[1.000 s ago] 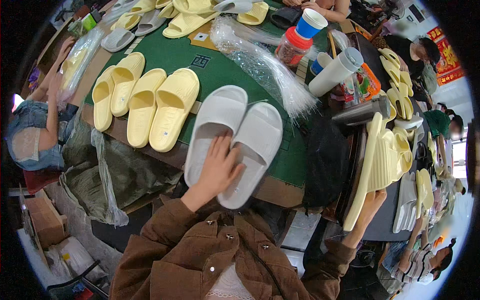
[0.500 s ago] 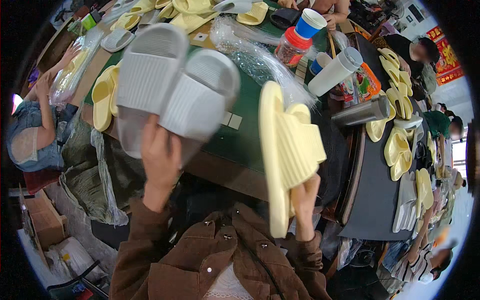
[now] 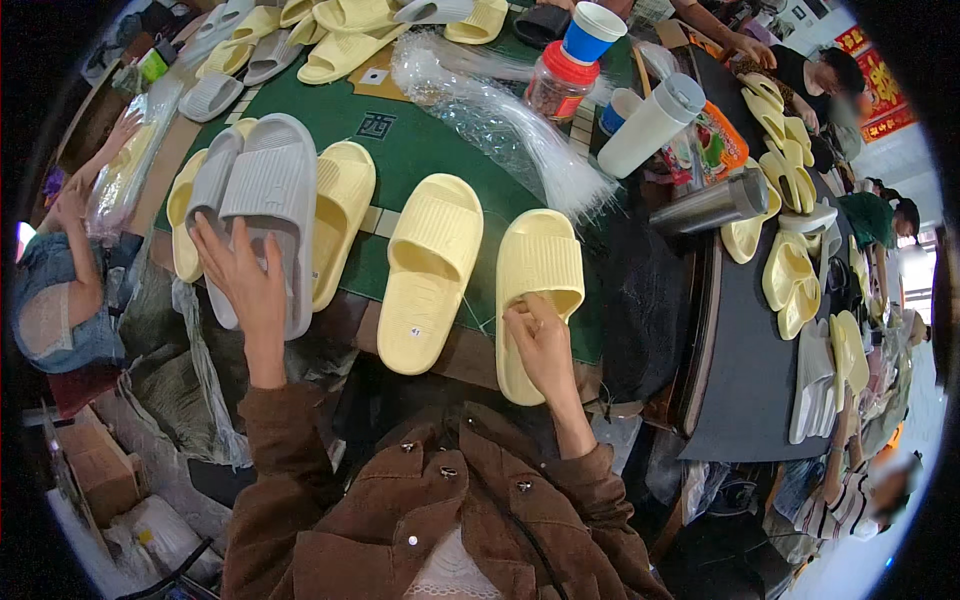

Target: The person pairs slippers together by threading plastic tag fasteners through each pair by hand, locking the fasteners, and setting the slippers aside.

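My left hand (image 3: 243, 278) is open, its fingers spread over two grey slide slippers (image 3: 268, 185) at the table's near left. The grey slippers overlap each other and partly cover a yellow slipper (image 3: 345, 195) beside them; another yellow slipper (image 3: 183, 220) shows at their left. Further right, my right hand (image 3: 543, 345) has its fingers curled at the strap opening of a yellow slipper (image 3: 540, 250), gripping it there; the fingertips are partly hidden. Between my hands, a single yellow slipper (image 3: 430, 255) lies sole down, toe away from me, with a small white sticker on its insole.
Clear plastic bags (image 3: 480, 110) lie beyond the slippers on the green tabletop (image 3: 400, 150). A red-lidded jar (image 3: 563, 82) bears a paper cup (image 3: 594, 35). A white bottle (image 3: 650, 125) and a steel tumbler (image 3: 710, 203) are at the right. People work around the tables.
Both hands have come down to the table. The grey slippers are now set at the left and my left fingers have spread. The yellow slippers from my right hand now lie apart, side by side.
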`<state>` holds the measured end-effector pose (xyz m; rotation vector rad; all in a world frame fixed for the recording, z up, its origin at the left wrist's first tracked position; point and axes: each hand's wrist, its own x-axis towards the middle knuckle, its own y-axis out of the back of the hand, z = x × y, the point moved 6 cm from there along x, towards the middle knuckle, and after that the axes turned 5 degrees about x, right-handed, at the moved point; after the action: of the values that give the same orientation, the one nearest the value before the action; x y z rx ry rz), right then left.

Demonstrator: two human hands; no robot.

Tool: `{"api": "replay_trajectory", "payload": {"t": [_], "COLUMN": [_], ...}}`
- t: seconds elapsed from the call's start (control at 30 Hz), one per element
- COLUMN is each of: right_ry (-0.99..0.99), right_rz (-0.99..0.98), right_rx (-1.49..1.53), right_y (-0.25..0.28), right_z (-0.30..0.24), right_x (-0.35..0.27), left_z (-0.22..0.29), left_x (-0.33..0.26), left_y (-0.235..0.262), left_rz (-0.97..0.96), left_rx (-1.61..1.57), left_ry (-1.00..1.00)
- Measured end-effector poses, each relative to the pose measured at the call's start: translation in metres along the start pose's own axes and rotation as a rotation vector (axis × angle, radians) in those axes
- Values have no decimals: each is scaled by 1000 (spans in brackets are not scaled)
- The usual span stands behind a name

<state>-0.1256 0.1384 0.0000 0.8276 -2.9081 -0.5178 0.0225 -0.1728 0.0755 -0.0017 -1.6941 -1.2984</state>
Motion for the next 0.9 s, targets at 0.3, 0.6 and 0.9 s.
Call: {"api": "replay_trajectory", "payload": {"t": [0.3,0.6,0.9], "right_ry": [105,-35,-10], "right_rz": [288,194,110], "right_rx": [-5,-212,-161], "right_y": [53,36,-3], "right_z": [8,18,15], "right_x": [-34,-33,-35], "left_z": [71,69,133], "left_x": [-34,-40,-82], "left_y": [21,19,8], "left_rz": [-71,-39,-430], "left_rx": [-388,-348,-466], "left_ry": [-83,-149,-266]}}
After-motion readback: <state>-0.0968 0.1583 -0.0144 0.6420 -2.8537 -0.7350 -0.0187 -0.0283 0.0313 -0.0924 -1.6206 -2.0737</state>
